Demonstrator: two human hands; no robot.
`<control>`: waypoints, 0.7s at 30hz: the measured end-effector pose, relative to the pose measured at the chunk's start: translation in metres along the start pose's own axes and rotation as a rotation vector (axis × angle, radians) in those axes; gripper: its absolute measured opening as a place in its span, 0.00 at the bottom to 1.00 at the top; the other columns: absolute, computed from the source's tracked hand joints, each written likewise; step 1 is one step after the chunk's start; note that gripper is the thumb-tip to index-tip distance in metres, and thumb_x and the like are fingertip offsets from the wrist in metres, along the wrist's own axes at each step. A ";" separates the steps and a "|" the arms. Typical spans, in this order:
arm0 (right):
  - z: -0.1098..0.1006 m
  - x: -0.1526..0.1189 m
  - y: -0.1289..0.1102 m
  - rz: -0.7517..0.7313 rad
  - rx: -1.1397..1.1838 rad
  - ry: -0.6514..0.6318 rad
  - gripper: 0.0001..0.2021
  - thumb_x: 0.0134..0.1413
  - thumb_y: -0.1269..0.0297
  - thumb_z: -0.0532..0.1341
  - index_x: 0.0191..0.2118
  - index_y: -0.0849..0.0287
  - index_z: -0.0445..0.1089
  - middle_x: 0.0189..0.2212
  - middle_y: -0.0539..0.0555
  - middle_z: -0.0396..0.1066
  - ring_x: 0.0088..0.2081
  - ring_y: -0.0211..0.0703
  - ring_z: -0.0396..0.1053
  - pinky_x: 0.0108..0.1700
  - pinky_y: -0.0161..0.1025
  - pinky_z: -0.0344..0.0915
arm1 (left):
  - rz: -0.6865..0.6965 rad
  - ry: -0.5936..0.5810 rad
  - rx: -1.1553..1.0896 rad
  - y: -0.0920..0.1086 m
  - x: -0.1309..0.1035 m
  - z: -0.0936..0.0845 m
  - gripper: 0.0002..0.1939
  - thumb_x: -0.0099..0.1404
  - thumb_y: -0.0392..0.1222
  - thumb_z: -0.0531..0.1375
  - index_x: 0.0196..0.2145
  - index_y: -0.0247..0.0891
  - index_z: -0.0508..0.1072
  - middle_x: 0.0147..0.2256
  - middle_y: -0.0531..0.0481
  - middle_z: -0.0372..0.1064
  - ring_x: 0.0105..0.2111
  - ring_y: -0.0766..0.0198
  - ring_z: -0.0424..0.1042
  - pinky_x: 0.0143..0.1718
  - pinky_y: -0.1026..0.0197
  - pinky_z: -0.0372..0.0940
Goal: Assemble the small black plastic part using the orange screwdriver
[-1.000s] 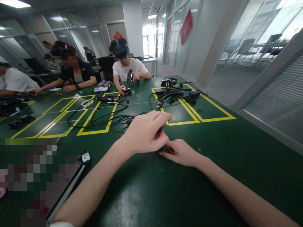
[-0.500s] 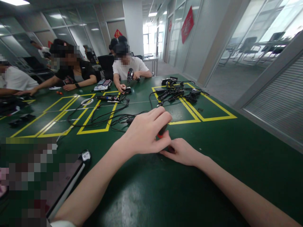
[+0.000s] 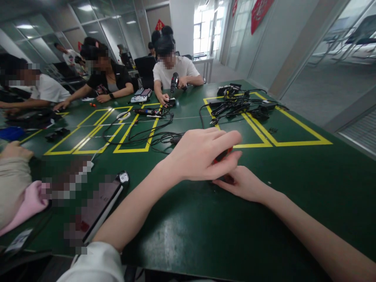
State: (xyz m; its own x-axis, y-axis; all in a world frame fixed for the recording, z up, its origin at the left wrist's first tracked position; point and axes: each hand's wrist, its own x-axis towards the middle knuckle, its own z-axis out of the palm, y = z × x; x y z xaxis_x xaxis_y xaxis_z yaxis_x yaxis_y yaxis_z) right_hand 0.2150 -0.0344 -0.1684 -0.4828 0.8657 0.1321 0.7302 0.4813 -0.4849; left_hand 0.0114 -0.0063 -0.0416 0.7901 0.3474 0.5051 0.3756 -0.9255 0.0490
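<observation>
My left hand (image 3: 202, 154) is closed round a small black-and-red handle (image 3: 221, 156), palm down, above the green table. Only a bit of the handle shows between thumb and forefinger, and its lower end is hidden. My right hand (image 3: 242, 184) rests on the table just below and to the right, its fingers curled in a pinch. Whatever lies between those fingers is dark and mostly covered. The two hands are close together, with the left one overlapping the right.
Black cables (image 3: 155, 137) lie beyond my left hand, and a heap of black cables and parts (image 3: 235, 105) sits farther right. Yellow tape (image 3: 252, 145) marks the table (image 3: 182, 235). A phone (image 3: 101, 203) lies by my left forearm. Across the table a person holds a power drill (image 3: 174, 81).
The camera view has swung left and down, so the scene sits farther right. My left hand has turned slightly on the handle, and more red shows between thumb and forefinger.
</observation>
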 end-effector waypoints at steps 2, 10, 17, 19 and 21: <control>-0.002 0.001 -0.001 0.006 -0.012 -0.008 0.11 0.64 0.54 0.59 0.38 0.56 0.71 0.20 0.48 0.70 0.22 0.43 0.68 0.27 0.36 0.53 | 0.004 0.009 -0.020 0.001 0.000 -0.002 0.13 0.74 0.39 0.47 0.42 0.36 0.71 0.40 0.44 0.72 0.38 0.62 0.72 0.40 0.61 0.65; -0.005 0.003 -0.005 0.023 -0.034 -0.037 0.10 0.64 0.55 0.59 0.38 0.56 0.70 0.20 0.48 0.68 0.21 0.42 0.66 0.27 0.37 0.53 | -0.033 0.027 -0.184 -0.001 -0.001 0.004 0.11 0.77 0.41 0.51 0.49 0.37 0.72 0.45 0.45 0.75 0.43 0.65 0.75 0.40 0.65 0.66; -0.006 0.002 -0.005 0.015 0.003 -0.031 0.10 0.64 0.55 0.59 0.39 0.56 0.71 0.20 0.47 0.69 0.21 0.41 0.66 0.27 0.36 0.54 | -0.239 -0.114 -0.632 0.005 0.002 -0.010 0.27 0.79 0.51 0.45 0.32 0.35 0.75 0.31 0.49 0.75 0.29 0.68 0.72 0.33 0.65 0.65; -0.007 0.002 -0.005 0.008 0.002 -0.025 0.10 0.63 0.55 0.60 0.40 0.56 0.71 0.20 0.48 0.69 0.21 0.41 0.66 0.27 0.36 0.54 | -0.308 -0.181 -0.759 0.008 0.002 -0.013 0.31 0.80 0.52 0.42 0.29 0.34 0.74 0.32 0.48 0.76 0.28 0.69 0.72 0.31 0.66 0.66; -0.006 0.001 -0.005 0.006 0.003 -0.018 0.10 0.63 0.56 0.60 0.41 0.56 0.72 0.21 0.48 0.69 0.21 0.41 0.66 0.27 0.36 0.54 | -0.365 -0.208 -0.835 0.009 0.003 -0.014 0.31 0.79 0.54 0.44 0.28 0.34 0.73 0.33 0.47 0.76 0.25 0.71 0.70 0.27 0.67 0.65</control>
State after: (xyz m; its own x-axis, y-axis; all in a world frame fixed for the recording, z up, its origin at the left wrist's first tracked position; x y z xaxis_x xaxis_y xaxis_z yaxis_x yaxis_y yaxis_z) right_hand 0.2137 -0.0351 -0.1604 -0.4870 0.8660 0.1135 0.7316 0.4754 -0.4886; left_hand 0.0101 -0.0155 -0.0282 0.7928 0.5835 0.1759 0.2119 -0.5345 0.8182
